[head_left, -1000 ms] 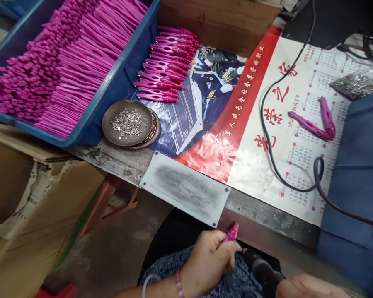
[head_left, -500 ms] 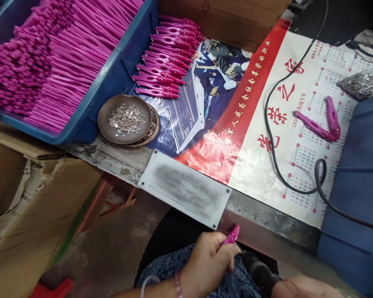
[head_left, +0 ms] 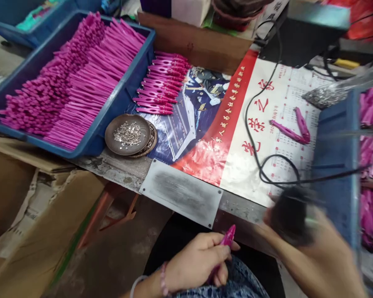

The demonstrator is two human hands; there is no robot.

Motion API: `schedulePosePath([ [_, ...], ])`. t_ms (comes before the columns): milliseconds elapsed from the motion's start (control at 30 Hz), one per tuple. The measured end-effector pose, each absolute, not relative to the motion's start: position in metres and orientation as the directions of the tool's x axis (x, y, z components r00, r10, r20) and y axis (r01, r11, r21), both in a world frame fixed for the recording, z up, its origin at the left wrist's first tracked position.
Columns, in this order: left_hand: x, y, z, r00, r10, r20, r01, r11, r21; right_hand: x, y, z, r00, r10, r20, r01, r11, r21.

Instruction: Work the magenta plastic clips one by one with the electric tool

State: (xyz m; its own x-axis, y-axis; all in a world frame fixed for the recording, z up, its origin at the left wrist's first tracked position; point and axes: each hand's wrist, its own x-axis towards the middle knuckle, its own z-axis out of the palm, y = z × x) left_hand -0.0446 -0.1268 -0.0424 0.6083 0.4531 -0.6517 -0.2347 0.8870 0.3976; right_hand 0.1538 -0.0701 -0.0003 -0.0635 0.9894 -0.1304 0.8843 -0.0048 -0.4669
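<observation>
My left hand [head_left: 195,260] is closed around a pink plastic tool piece [head_left: 227,239] whose tip sticks out past my fingers, held low over my lap below the table edge. My right hand [head_left: 317,252] is blurred by motion and wrapped round a black corded tool [head_left: 290,213], raised beside the table's front edge. Its black cable [head_left: 261,161] loops across the calendar poster. A row of finished pink pieces [head_left: 161,85] lies on the poster, and a pink pair [head_left: 294,128] lies apart near the right bin.
A blue bin [head_left: 118,99] full of pink pieces stands at back left. A brown dish [head_left: 127,134] of small metal washers sits by it. A grey metal plate [head_left: 182,192] is screwed to the table's edge. Another blue bin [head_left: 335,165] stands at right, cardboard boxes [head_left: 27,215] below left.
My right hand has risen from the lower right with the black tool, now beside the table edge and blurred. The view tilted up. My left hand keeps the pink piece.
</observation>
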Motion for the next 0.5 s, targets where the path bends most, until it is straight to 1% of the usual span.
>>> schedulePosePath([
  [67,-0.053,-0.122,-0.032,0.611,0.489,-0.622,-0.267,0.867,0.420,0.144,-0.052,-0.013,-0.077,0.989,-0.128,0.945,0.031,-0.325],
  [133,-0.057,-0.116,-0.020,0.497,0.590,-0.636,-0.332,0.807,0.489,0.137,-0.038,-0.027,-0.158,0.980,-0.123,0.974,0.134,-0.183],
  [200,-0.056,-0.109,-0.012,0.322,0.710,-0.626,-0.369,0.703,0.608,0.132,-0.032,-0.036,-0.210,0.974,-0.087,0.973,0.200,-0.117],
  [233,-0.055,-0.105,-0.009,0.245,0.755,-0.608,-0.367,0.653,0.663,0.130,-0.032,-0.037,-0.214,0.975,-0.060,0.973,0.208,-0.103],
  [267,-0.053,-0.102,-0.008,0.188,0.786,-0.588,-0.353,0.613,0.707,0.128,-0.036,-0.036,-0.209,0.978,-0.017,0.972,0.205,-0.113],
  [300,-0.051,-0.098,-0.007,0.155,0.804,-0.575,-0.336,0.590,0.734,0.127,-0.042,-0.033,-0.201,0.979,0.032,0.963,0.203,-0.175],
  [333,-0.050,-0.095,-0.008,0.141,0.811,-0.568,-0.320,0.580,0.749,0.125,-0.049,-0.029,-0.219,0.975,0.040,0.929,0.221,-0.296],
  [367,-0.048,-0.093,-0.010,0.135,0.814,-0.565,-0.309,0.577,0.757,0.123,-0.058,-0.024,-0.268,0.963,0.009,0.850,0.240,-0.469],
  [400,-0.047,-0.091,-0.011,0.132,0.817,-0.561,-0.297,0.573,0.764,0.121,-0.067,-0.019,-0.340,0.940,-0.041,0.706,0.226,-0.671],
  [433,-0.047,-0.090,-0.013,0.136,0.822,-0.552,-0.280,0.567,0.775,0.118,-0.076,-0.015,-0.445,0.885,-0.138,0.542,0.144,-0.828],
  [467,-0.046,-0.090,-0.014,0.144,0.828,-0.541,-0.255,0.560,0.788,0.115,-0.083,-0.012,-0.520,0.831,-0.196,0.392,0.028,-0.920],
  [500,-0.046,-0.090,-0.015,0.156,0.833,-0.531,-0.217,0.553,0.804,0.112,-0.088,-0.011,-0.567,0.787,-0.244,0.290,-0.087,-0.953],
])
